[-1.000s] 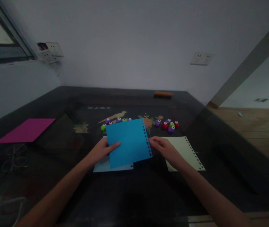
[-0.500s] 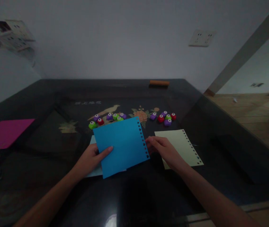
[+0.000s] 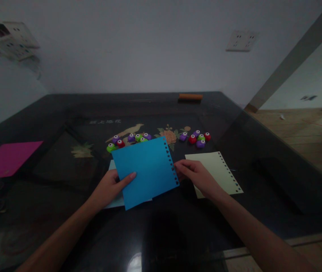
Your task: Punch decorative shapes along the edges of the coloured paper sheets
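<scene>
Holding the bright blue sheet (image 3: 145, 170) between both hands right now, mid-frame, just above the dark glass table (image 3: 161, 226). Our left hand (image 3: 108, 187) pinches its left edge, thumb on top and the other fingers tucked underneath. Our right hand (image 3: 196, 175) has its fingertips closed on the right edge, the one with the row of punched holes.

What's changed over the last second: not a lot with the paper itself. The view swung left to right, so the pink sheet (image 3: 6, 158) slid toward the left edge of the frame, and the blue sheet sits a touch lower and more tilted than before, with its near corner dipping toward us. The grip looks the same on both sides, so we'd say we're just squaring the sheet up, nothing let go.

Under the blue sheet there's a pale blue sheet (image 3: 112, 189) peeking out at the lower left, flat on the table. Just right of our right hand lies a pale yellow sheet (image 3: 220, 172), also with punched holes down its right edge, partly covered by our wrist.

Behind all that, toward the centre of the frame, sit two clusters of little craft punches (image 3: 129, 139), green, red and purple. Way back near the wall there's an orange bar (image 3: 190, 96).
</scene>
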Available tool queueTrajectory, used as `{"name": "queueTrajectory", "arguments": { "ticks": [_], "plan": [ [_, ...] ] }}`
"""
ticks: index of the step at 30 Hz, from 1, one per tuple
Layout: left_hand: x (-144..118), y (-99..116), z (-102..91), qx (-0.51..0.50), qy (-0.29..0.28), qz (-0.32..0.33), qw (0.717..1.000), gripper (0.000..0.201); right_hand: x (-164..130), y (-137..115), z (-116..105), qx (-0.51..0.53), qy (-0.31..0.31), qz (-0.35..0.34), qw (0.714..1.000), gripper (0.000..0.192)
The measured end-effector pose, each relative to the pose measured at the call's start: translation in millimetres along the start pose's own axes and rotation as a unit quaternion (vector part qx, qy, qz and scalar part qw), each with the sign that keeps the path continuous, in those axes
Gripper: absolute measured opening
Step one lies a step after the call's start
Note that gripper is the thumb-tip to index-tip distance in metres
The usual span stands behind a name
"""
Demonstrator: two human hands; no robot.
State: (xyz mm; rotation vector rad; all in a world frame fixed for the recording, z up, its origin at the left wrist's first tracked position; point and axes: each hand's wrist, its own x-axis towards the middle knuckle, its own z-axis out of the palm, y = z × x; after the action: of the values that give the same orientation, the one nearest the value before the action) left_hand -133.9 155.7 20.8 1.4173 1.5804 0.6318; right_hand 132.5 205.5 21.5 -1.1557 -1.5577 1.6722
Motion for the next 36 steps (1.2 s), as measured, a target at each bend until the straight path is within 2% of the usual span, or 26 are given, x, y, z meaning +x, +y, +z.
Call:
{"name": "queueTrajectory", "arguments": {
  "ticks": [9, 12, 16, 26, 36],
  "plan": [
    [-1.3, -3.2, 4.6, -0.015, -0.049, -0.014, 0.999, 0.039, 0.6, 2.6, -0.2, -0.039, 0.024, 0.001, 0.999, 0.008],
    [-2.2, -5.2, 6.0, -0.012, -0.058, -0.007, 0.998, 0.047, 0.8, 2.6, -0.6, -0.061, 0.031, -0.007, 0.998, 0.008],
    [-4.8, -1.6, 6.5, -0.011, -0.082, -0.050, 0.995, 0.053, 1.4, 3.1, -0.6, -0.055, 0.026, -0.010, 0.998, 0.009],
    [-6.6, -2.2, 5.6, -0.031, -0.096, -0.049, 0.994, 0.045, 1.5, 3.6, -1.2, -0.054, 0.027, -0.032, 0.998, 0.008],
    [-5.6, 2.7, 2.8, -0.045, -0.095, -0.021, 0.994, 0.039, 6.3, 5.4, -7.0, -0.020, 0.036, -0.049, 0.998, 0.016]
  ]
}}
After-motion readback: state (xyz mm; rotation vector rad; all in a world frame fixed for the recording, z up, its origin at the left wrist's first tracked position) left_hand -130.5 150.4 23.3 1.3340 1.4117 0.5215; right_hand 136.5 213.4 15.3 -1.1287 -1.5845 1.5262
